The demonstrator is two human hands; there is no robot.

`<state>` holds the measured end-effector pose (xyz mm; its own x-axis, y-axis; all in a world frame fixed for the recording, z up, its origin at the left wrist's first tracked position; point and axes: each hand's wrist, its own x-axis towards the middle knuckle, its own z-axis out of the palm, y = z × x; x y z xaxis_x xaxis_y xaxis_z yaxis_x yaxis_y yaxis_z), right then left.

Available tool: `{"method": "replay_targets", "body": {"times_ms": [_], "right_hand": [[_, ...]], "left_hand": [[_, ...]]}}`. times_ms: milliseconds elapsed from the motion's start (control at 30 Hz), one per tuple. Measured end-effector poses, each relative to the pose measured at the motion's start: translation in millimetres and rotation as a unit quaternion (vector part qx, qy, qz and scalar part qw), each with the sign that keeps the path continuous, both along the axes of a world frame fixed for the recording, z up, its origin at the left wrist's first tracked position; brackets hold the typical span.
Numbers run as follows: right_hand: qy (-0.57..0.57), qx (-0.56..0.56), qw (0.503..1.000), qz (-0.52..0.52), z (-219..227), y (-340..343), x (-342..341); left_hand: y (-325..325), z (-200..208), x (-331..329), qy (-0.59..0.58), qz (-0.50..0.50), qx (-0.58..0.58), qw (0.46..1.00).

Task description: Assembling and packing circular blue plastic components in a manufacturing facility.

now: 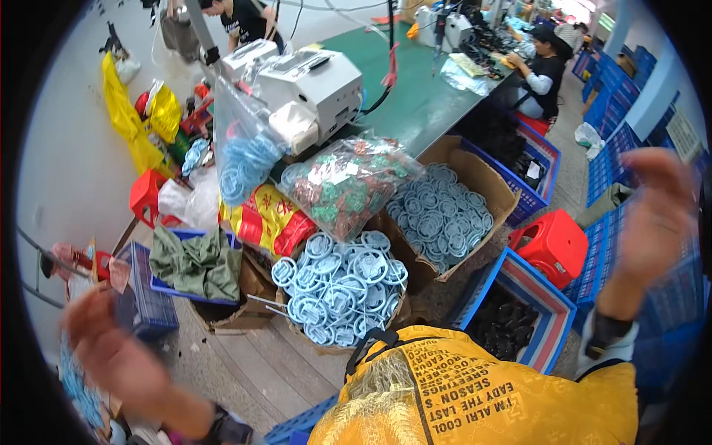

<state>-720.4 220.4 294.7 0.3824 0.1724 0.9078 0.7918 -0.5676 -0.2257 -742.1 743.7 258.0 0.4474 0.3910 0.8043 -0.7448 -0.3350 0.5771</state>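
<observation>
My left hand (pixel 119 348) is raised at the lower left, blurred, with its fingers loosely outstretched and nothing visible in it. Far to the right, my right hand (pixel 656 215) is lifted high, also blurred, its fingers bent a little and no object showing. Both hands are apart from the goods in the middle. Between them stands a box heaped with pale blue round plastic pieces (pixel 337 289). A second cardboard box (pixel 504 194) behind it holds more of these rings. A clear bag (pixel 348 182) of green and brown pieces leans above the front heap.
A grey machine (pixel 311 85) sits on a green table (pixel 415 96). A red stool (pixel 552 248) and a blue crate (pixel 567 311) of black parts stand at right. Green cloth (pixel 196 263) lies in a left crate. A yellow printed garment (pixel 512 393) covers my front. Two co-workers are at the back.
</observation>
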Motion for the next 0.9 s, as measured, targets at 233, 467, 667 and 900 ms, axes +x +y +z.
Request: {"method": "replay_targets", "body": {"times_ms": [233, 467, 667, 900], "right_hand": [[0.646, 0.041, 0.762, -0.04, -386, -4, 79], [0.685, -0.047, 0.725, -0.052, -520, 55, 176], [0.657, -0.028, 0.753, 0.016, -572, 103, 213], [0.541, -0.164, 0.825, 0.0, -590, 141, 171]], "left_hand": [[-73, -275, 52, 0.544, -0.083, -0.018, 0.835], [-140, -355, 106, 0.562, 0.006, 0.245, 0.79], [-175, -393, 127, 0.658, -0.001, 0.368, 0.657], [-166, -436, 88, 0.699, -0.034, 0.378, 0.606]]}}
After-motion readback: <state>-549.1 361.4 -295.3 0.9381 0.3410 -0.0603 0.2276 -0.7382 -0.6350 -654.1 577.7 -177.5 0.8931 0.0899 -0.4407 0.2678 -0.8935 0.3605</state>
